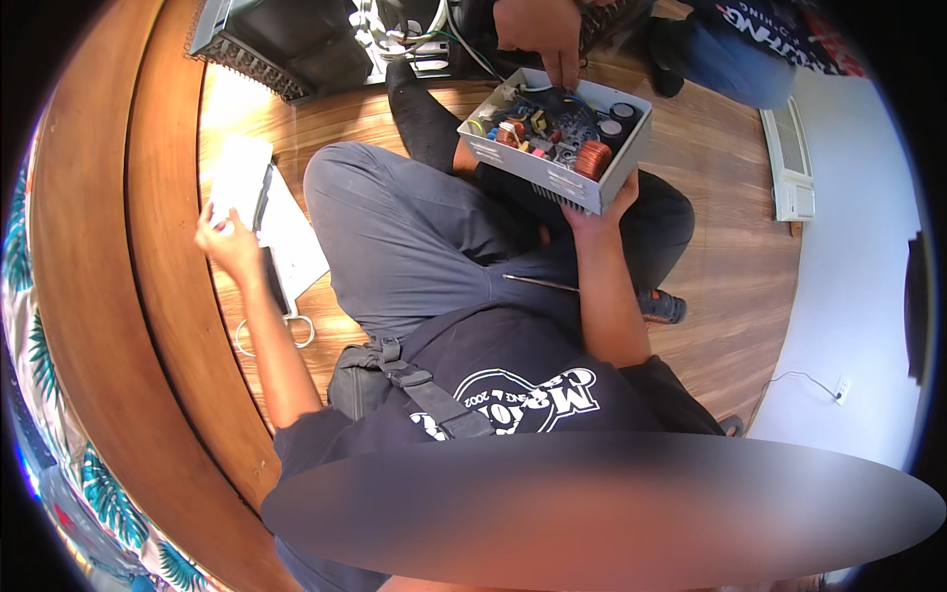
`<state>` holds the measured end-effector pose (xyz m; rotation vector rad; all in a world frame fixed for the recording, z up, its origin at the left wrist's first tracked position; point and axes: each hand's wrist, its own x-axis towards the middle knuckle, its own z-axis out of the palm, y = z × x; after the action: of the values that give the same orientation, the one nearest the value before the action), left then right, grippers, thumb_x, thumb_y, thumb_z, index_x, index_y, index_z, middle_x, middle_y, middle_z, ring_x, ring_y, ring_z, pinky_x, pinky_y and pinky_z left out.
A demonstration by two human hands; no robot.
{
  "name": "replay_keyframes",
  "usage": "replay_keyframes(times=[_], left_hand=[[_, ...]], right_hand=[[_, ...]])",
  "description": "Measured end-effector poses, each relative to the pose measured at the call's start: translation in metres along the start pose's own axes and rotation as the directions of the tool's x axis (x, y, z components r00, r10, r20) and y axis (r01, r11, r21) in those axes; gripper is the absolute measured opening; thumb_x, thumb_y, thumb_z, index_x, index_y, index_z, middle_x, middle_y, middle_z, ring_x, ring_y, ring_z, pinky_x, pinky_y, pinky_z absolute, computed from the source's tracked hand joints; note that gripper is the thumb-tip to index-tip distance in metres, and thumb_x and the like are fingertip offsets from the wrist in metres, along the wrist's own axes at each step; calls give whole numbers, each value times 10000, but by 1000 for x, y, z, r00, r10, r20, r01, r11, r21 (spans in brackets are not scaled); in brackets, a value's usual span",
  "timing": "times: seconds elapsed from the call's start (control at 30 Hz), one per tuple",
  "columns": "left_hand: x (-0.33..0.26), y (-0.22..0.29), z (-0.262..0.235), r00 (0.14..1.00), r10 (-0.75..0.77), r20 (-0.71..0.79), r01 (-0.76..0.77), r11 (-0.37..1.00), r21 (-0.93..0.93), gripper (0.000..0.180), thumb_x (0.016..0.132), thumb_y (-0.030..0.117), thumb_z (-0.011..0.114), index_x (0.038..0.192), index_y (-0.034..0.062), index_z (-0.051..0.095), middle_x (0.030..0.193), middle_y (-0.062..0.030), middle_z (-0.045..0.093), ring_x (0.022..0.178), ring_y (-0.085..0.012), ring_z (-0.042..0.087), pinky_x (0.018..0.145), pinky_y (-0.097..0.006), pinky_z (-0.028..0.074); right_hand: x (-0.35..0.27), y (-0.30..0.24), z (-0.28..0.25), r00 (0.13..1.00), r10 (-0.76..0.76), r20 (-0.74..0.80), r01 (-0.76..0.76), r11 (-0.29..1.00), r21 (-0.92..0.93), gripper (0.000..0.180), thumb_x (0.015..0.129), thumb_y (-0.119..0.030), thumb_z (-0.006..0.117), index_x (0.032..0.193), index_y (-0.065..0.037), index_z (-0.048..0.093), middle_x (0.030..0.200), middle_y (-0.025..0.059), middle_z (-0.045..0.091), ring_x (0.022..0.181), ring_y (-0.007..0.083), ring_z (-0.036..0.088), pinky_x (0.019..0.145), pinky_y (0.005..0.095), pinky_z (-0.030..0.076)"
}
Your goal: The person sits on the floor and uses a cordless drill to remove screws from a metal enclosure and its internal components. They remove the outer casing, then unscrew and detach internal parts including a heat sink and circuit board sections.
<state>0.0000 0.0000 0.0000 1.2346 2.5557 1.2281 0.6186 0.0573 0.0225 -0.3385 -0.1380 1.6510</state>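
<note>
An open grey metal box [545,170] with vents in its side and fins underneath is propped over my crossed legs. Inside are copper coils [593,159], dark round capacitors [614,128], wires and a circuit board. My right hand [604,209] is closed around the box's near right corner from below. Another person's hand [548,37] reaches in from the far side, fingertips pointing down at the parts. Out to the left, my left hand [231,245] has its fingers curled beside white sheets [292,229] on the floor; glare hides what they pinch.
A thin white cable [301,335] loops by my left forearm. Wooden furniture [173,247] runs along the left. Dark equipment with fins [286,44] and loose wires stands at the far side. A white slatted unit [789,163] is by the right wall. The co-worker's leg [740,59] is at far right.
</note>
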Motion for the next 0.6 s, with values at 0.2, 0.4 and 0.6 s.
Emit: replay_keyframes(times=[0.2, 0.4, 0.6], left_hand=[[-160, 233, 49, 702, 107, 704, 412, 746, -523, 679, 1147, 514, 667, 1612, 42, 518, 1498, -156, 626, 1358, -253, 618, 1143, -430, 533], [-188, 280, 64, 201, 9, 980, 861, 475, -181, 1130, 1107, 805, 475, 1761, -80, 221, 1753, -292, 428, 1536, -358, 538, 1230, -487, 492], [-186, 267, 62, 229, 43, 973, 909, 347, -229, 1213, 1094, 841, 420, 1763, -129, 134, 1803, -331, 327, 1654, -411, 405, 1329, -492, 391]], right_hand=[[-15, 7, 42, 996, -85, 0, 85, 992, -94, 582, 1126, -418, 541, 1537, -13, 617, 1420, 214, 738, 1281, 407, 738, 1145, 575, 573], [-25, 7, 55, 985, -155, -76, 135, 966, -220, 604, 1101, -343, 622, 1598, -4, 570, 1533, 163, 684, 1440, 352, 642, 1248, 525, 481], [-31, 14, 51, 985, -126, 118, 170, 837, -520, 657, 1037, -327, 748, 1562, 45, 612, 1443, 143, 730, 1345, 269, 692, 1207, 434, 492]])
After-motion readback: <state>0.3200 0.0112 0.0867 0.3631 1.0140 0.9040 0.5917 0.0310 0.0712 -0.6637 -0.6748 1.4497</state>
